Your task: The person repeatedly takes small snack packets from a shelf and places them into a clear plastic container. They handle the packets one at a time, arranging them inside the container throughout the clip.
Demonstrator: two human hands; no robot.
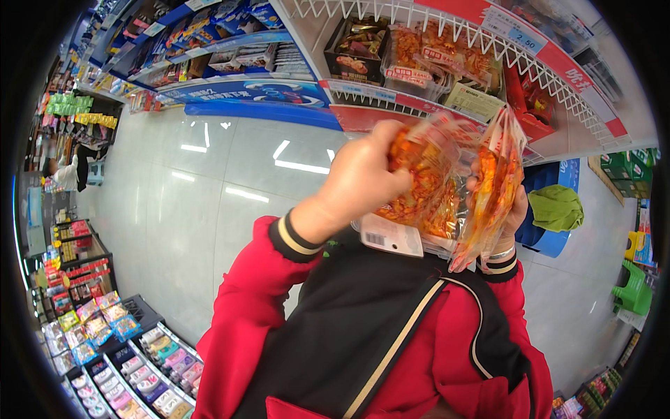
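Observation:
My left hand (361,170) pinches a clear plastic snack packet (421,157) with red-orange, oily-looking food inside; it is slightly blurred. My right hand (514,212) is around a bundle of similar clear packets (494,178) that stand on edge, and its fingers are partly hidden behind them. Between both hands is a clear plastic box (450,209) that holds more of the packets. From its near side hangs a white card (391,235) with a printed code. Just beyond, a white wire-fronted shelf (387,95) carries boxes of similar packets (411,63).
A dark carton of wrapped snacks (358,52) and a red carton (528,99) flank the shelf boxes. A green cloth (556,208) lies on a blue stand (544,243) at the right. Snack racks (225,57) extend left. Another person (67,170) is far off across the tiled floor (172,225).

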